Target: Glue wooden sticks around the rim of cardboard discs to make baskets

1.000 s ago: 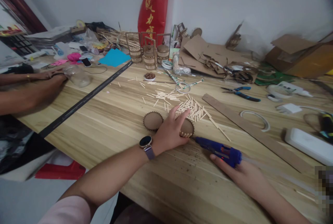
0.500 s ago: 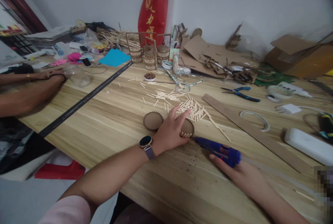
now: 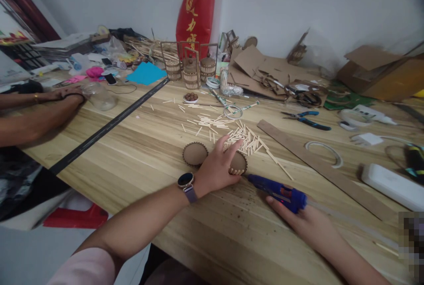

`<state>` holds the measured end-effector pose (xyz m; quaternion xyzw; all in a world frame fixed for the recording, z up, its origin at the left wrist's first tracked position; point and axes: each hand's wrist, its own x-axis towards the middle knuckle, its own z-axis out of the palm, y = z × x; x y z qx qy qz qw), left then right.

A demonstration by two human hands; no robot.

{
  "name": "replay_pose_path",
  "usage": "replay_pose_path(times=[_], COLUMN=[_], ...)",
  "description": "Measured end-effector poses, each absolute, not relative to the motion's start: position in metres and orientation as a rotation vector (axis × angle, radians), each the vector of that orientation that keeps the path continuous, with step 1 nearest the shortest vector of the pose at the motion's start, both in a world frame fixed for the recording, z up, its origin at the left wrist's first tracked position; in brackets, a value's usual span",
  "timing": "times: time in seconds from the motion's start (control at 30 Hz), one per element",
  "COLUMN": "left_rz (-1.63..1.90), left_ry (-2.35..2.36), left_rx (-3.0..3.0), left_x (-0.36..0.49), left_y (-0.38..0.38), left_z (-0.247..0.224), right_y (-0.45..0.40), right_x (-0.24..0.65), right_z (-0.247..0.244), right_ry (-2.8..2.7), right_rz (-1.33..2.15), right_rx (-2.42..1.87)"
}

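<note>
My right hand (image 3: pixel 298 214) is closed around a blue glue gun (image 3: pixel 276 192), its nozzle at the near rim of a round cardboard disc (image 3: pixel 239 161). Short sticks stand along that disc's near edge. My left hand (image 3: pixel 217 165), with a watch on the wrist, rests over the disc's left side, thumb and fingers spread around it; the fingers partly cover it. A second round disc (image 3: pixel 195 154) with a notched rim lies just left of this hand. Small wooden sticks (image 3: pixel 247 137) are piled behind the hand.
A cardboard strip (image 3: pixel 318 163), pliers (image 3: pixel 306 119) and a white case (image 3: pixel 394 185) lie to the right. Small lidded baskets (image 3: pixel 191 75) stand before a red bag (image 3: pixel 196 11). Another person's arms (image 3: pixel 39 117) rest at the left beside a clear jar (image 3: pixel 101 98).
</note>
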<state>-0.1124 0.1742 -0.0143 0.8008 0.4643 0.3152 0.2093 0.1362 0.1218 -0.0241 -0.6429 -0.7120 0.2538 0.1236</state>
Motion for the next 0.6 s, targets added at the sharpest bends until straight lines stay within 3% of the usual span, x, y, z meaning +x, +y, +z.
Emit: replay_pose_path(times=[0.2, 0.43, 0.6], left_rz=[0.866, 0.865, 0.861], left_ry=[1.294, 1.279, 1.286], left_rx=[2.237, 2.241, 2.249], left_x=[-0.112, -0.112, -0.112], left_y=[0.174, 0.174, 0.174], left_z=[-0.016, -0.016, -0.017], right_y=[0.128, 0.127, 0.121], right_x=[0.133, 0.147, 0.138], right_z=[-0.016, 0.005, 0.016], right_ry=[-1.815, -1.375, -1.473], right_rz=[0.776, 1.665, 1.904], right_rx=[-1.824, -1.668, -1.701])
